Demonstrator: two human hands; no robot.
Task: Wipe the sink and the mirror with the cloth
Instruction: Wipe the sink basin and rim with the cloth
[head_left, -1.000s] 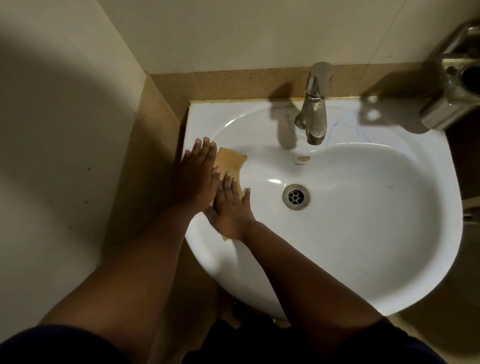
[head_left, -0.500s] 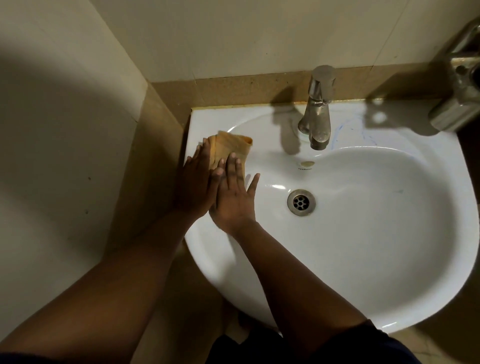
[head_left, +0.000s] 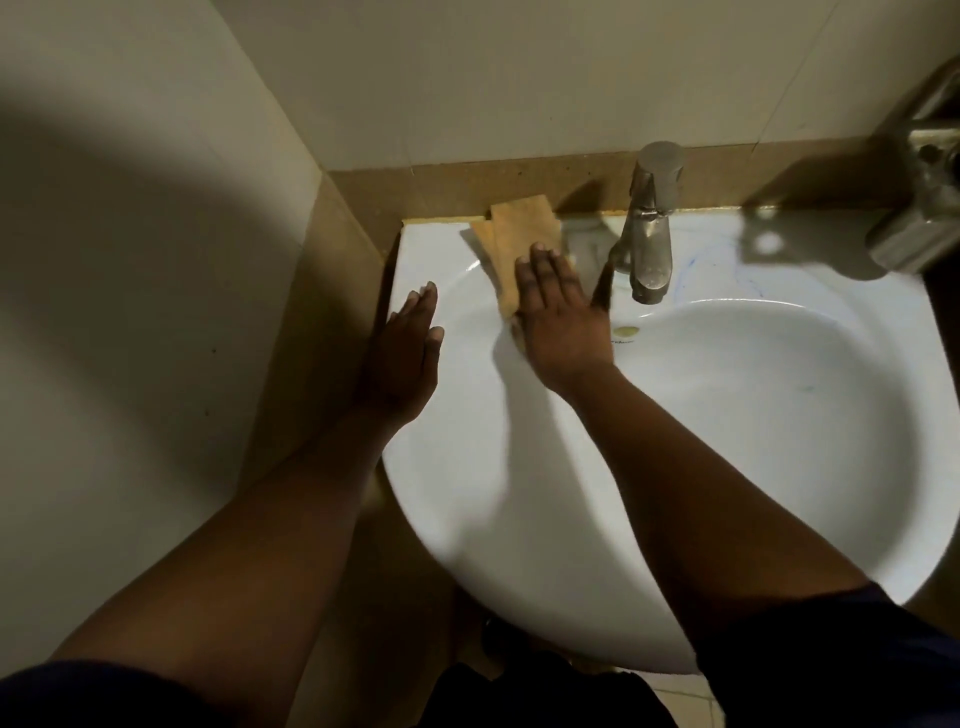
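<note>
Pale tiled walls corner a white sink (head_left: 519, 509). Our right hand (head_left: 558, 317) presses the orange cloth (head_left: 511, 239) flat on the back rim, left of the tap (head_left: 649, 228); our left hand (head_left: 408, 353) rests spread on the sink's left edge.

This is a bathroom: a white ceramic sink (head_left: 519, 519) with a metal tap (head_left: 649, 228) stands in a corner of beige tiled walls (head_left: 493, 78).

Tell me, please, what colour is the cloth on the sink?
The cloth is plain orange-tan, without pattern; the head view shows it best.
</note>
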